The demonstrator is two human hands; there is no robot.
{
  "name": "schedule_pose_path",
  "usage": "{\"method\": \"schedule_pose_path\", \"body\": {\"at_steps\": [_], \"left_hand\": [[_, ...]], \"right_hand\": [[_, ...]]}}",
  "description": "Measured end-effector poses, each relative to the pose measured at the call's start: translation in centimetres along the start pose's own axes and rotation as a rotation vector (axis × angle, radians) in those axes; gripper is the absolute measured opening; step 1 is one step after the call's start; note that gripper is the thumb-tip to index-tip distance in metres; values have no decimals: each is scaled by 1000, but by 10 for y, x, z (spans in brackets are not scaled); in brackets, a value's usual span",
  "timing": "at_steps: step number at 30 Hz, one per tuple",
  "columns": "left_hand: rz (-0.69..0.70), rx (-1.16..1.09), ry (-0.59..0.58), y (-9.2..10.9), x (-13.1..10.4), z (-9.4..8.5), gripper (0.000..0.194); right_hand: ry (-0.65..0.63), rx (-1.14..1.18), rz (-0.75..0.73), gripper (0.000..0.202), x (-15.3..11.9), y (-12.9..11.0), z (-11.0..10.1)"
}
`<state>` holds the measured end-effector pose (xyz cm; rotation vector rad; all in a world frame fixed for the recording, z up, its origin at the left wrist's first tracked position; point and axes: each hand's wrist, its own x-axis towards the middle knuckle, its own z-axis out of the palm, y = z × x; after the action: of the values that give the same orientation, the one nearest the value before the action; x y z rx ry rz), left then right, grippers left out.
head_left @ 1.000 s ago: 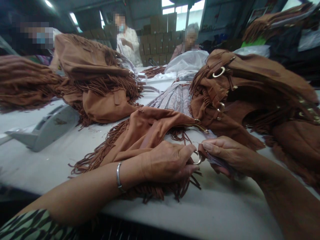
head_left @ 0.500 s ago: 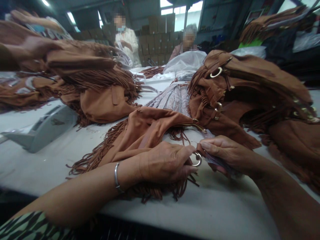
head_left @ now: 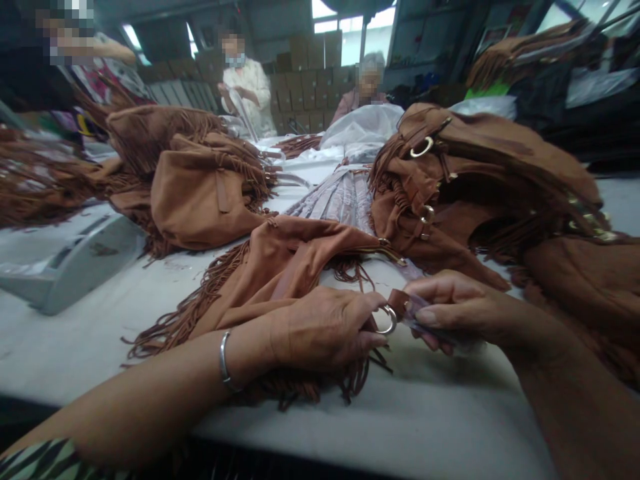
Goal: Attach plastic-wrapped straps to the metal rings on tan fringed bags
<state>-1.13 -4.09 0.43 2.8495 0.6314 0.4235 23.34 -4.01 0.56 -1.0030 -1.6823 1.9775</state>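
Note:
A brown fringed bag point(head_left: 300, 257) lies on the white table in front of me. Over its near edge, my left hand point(head_left: 333, 327) is closed, with a metal ring point(head_left: 388, 320) gripped between thumb and fingers. Through the ring runs the end of a brown strap point(head_left: 399, 302). My right hand point(head_left: 453, 307) pinches this strap where clear plastic wrap point(head_left: 417, 317) covers it. The palm hides the rest of the strap. Both hands are close together, just above the table.
More brown bags are heaped at the right point(head_left: 490, 160) and left point(head_left: 195, 193). A grey tape dispenser point(head_left: 85, 257) stands at the left. Wrapped straps point(head_left: 340, 197) lie beyond the bag. Two people, one in a white top point(head_left: 250, 90), are across the table; another is at far left.
My right thumb has moved down onto the plastic wrap, and more of the brown strap end shows. At left, a co-worker's arm has withdrawn from the bag pile. The view has shifted slightly.

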Motion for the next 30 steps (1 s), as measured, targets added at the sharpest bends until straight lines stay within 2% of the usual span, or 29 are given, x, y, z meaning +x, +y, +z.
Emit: {"method": "schedule_pose_path", "body": {"at_steps": [6,10,14,23,30], "left_hand": [[-12,-9,-13,-1,0,1,33],[-7,-22,-30,-2,2,2,32],[18,-11,3,-3,1,4,31],[-2,-97,6,0,0,-1,34],[5,-225,2,-2,-3,-8,36]], "right_hand": [[34,-84,76,36,2,1,1],[60,-129,18,38,2,-1,4],[77,-159,-29,39,4,0,5],[61,-173,2,42,8,2,6],[91,-186,-31,40,12,1,11]]}}
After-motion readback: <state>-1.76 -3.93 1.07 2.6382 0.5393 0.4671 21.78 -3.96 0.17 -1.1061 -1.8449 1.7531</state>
